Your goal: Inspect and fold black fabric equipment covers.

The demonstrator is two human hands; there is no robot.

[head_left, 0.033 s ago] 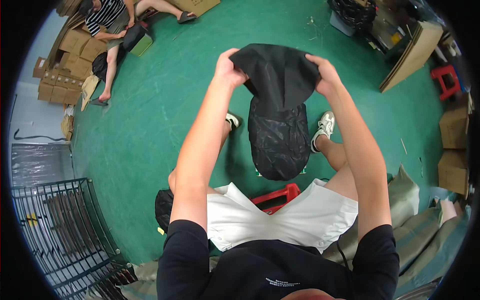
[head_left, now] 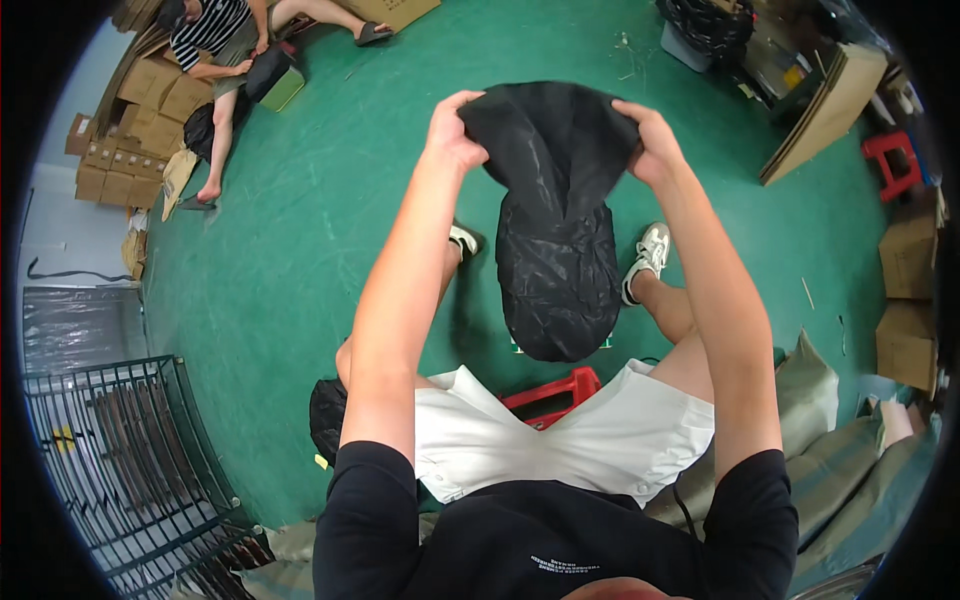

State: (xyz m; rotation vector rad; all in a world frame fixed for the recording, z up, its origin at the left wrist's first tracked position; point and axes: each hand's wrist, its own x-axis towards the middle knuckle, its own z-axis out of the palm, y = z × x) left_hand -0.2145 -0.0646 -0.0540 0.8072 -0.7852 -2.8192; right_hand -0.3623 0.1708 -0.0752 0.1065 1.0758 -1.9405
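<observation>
Both the left hand and right hand clenched the top of a black bag, held up over the green floor; it hung full below, mouth apparently not yet closed.

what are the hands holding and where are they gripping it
Both hands, left and right, hold a black bag, each gripping a side of its bunched top edge; the rest hangs down.
</observation>
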